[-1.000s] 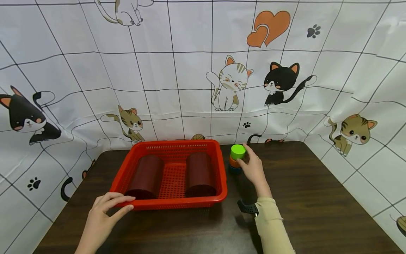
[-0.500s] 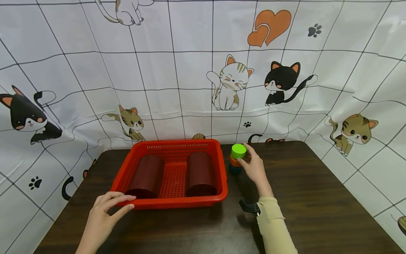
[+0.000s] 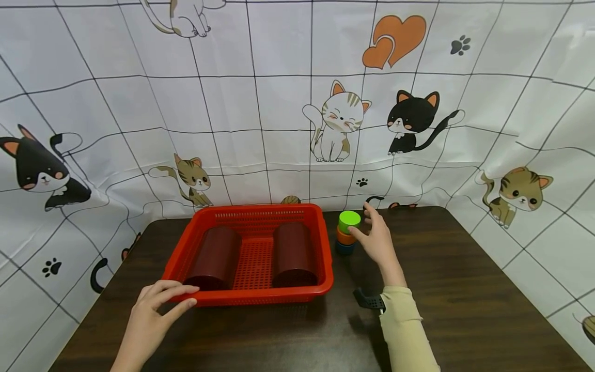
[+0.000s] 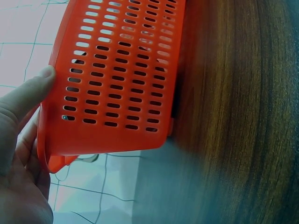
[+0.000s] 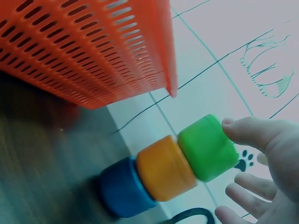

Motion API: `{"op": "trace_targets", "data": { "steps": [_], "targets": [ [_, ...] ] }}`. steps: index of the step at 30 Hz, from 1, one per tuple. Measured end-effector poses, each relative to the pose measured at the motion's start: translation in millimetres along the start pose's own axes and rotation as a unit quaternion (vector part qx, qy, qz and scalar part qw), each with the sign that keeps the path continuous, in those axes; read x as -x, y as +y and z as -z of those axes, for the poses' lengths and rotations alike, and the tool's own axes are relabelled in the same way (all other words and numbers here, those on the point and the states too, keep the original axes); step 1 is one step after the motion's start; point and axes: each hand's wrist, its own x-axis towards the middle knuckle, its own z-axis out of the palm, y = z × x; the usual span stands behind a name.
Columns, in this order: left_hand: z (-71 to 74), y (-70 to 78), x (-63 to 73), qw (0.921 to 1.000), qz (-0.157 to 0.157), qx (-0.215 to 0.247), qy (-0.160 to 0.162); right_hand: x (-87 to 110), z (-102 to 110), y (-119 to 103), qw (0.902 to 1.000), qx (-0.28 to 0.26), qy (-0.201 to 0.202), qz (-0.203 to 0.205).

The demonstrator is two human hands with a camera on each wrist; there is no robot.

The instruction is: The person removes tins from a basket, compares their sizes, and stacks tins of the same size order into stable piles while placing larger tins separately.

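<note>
My left hand (image 3: 151, 318) pinches the front left rim of a red plastic basket (image 3: 251, 297). In the left wrist view the thumb lies on the outer wall and the fingers go behind the rim. Two dark red cylinders (image 3: 216, 258) lie inside the basket. To its right stands a stack of short round blocks: green (image 5: 208, 148) on top, orange (image 5: 166, 169) in the middle, blue (image 5: 124, 188) at the bottom. My right hand (image 3: 378, 243) is beside the green block, fingers spread and relaxed, thumb tip right at its edge, holding nothing.
The basket and stack stand on a dark wooden table (image 3: 465, 299), with a narrow strip of tabletop between them. Behind the table hangs a white gridded sheet (image 3: 279, 103) printed with cartoon cats. A black band (image 3: 369, 300) sits at the right wrist.
My right hand has loosened from the green block, its fingers spreading and shifting slightly right. The stack stays in place. My left hand keeps its hold on the basket rim.
</note>
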Motion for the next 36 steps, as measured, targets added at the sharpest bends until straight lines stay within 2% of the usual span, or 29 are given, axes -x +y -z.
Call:
{"op": "trace_targets", "data": {
  "steps": [8, 15, 26, 33, 36],
  "targets": [
    [-0.3, -2.1, -0.3, 1.0000, -0.003, 0.000, 0.003, -7.3, 13, -22, 0.9993, 0.002, 0.029, 0.024],
    [1.5, -0.1, 1.3, 1.0000, -0.002, -0.006, 0.000, -17.8, 11, -44, 0.9981, -0.008, 0.034, 0.052],
    [1.8, -0.4, 1.2, 1.0000, -0.001, 0.001, -0.001, -32.6, -5, -87, 0.9961, -0.031, -0.012, 0.082],
    [1.4, -0.4, 0.0, 1.0000, 0.002, -0.001, -0.004, -43.3, -24, -106, 0.9924, 0.005, -0.051, 0.112],
    [0.9, -1.0, -0.4, 1.0000, 0.001, 0.000, -0.004, -48.4, -34, -115, 0.9897, 0.001, -0.065, 0.128]
  ]
}}
